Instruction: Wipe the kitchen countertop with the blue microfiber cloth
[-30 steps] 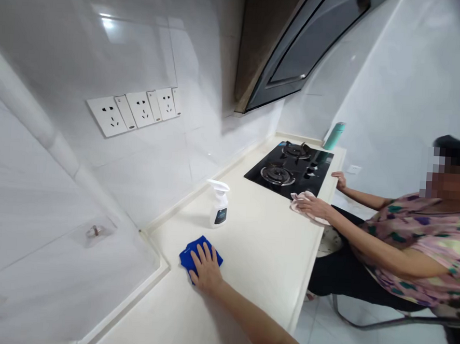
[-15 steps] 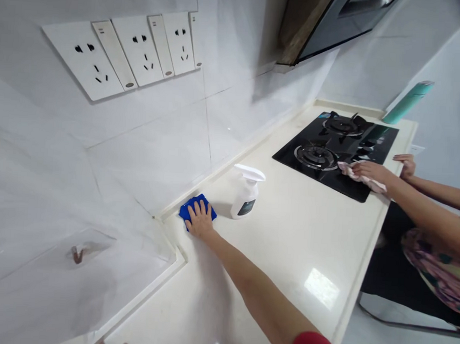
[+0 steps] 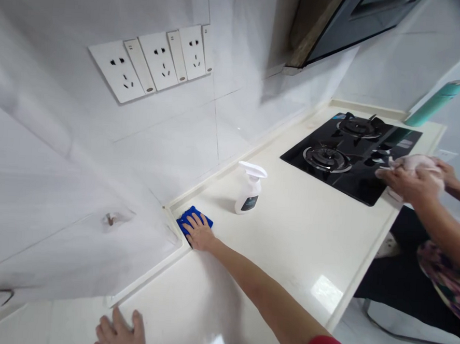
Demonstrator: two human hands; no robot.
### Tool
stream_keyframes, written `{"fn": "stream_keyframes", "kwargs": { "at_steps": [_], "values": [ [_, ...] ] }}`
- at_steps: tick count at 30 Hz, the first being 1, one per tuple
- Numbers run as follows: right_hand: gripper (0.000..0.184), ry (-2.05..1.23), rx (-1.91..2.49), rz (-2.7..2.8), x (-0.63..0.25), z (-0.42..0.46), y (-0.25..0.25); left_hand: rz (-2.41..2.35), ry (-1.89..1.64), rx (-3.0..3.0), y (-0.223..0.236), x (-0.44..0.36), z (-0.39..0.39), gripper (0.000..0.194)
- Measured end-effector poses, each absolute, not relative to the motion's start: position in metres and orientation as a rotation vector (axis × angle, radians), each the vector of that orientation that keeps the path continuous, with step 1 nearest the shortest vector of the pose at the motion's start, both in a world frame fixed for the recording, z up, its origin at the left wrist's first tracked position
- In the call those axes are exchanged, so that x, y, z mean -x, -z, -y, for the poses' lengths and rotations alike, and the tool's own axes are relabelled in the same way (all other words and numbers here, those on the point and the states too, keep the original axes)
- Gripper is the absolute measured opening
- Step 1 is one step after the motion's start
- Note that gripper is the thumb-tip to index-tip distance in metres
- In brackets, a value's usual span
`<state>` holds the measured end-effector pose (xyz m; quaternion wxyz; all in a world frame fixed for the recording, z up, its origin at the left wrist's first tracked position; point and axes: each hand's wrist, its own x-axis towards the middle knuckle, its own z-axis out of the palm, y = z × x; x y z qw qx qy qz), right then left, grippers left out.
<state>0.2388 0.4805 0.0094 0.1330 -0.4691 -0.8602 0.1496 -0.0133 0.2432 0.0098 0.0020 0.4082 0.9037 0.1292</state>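
My right hand (image 3: 200, 232) lies on a blue cloth (image 3: 193, 217), pressing it to the countertop by the wall corner. Its fingers are spread flat over the cloth, not wrapped round it. Just to the right of the cloth stands a white spray bottle (image 3: 248, 194) with a dark label, upright and apart from my hand. At the bottom left, my left hand (image 3: 122, 334) rests near the counter's wall edge, fingers apart and nothing in them. Part of that hand is cut off by the frame.
A black gas hob (image 3: 348, 153) is set into the countertop (image 3: 288, 238). At the right, another person's hands (image 3: 412, 185) hold a pale cloth (image 3: 419, 165) over the hob's front corner. A green cylinder (image 3: 434, 104) stands at the far end. Wall sockets (image 3: 154, 63) are above.
My right hand and the blue cloth have shifted slightly towards the wall corner. More of my left hand has come into view. The other person's hands have lifted the pale cloth away from the burner.
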Motion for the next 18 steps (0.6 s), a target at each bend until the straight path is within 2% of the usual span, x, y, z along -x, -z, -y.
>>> {"fn": "stream_keyframes", "kwargs": {
  "at_steps": [12,18],
  "values": [
    [0.068,-0.422,1.476,2.483,-0.265,-0.363,-0.01,-2.836,-0.512,-1.331,-0.013,0.013,-0.238,0.084],
    [0.067,-0.532,1.209,2.551,-0.272,-0.291,-0.014,-2.764,-0.688,-1.392,-0.003,0.024,-0.231,0.083]
  ]
}}
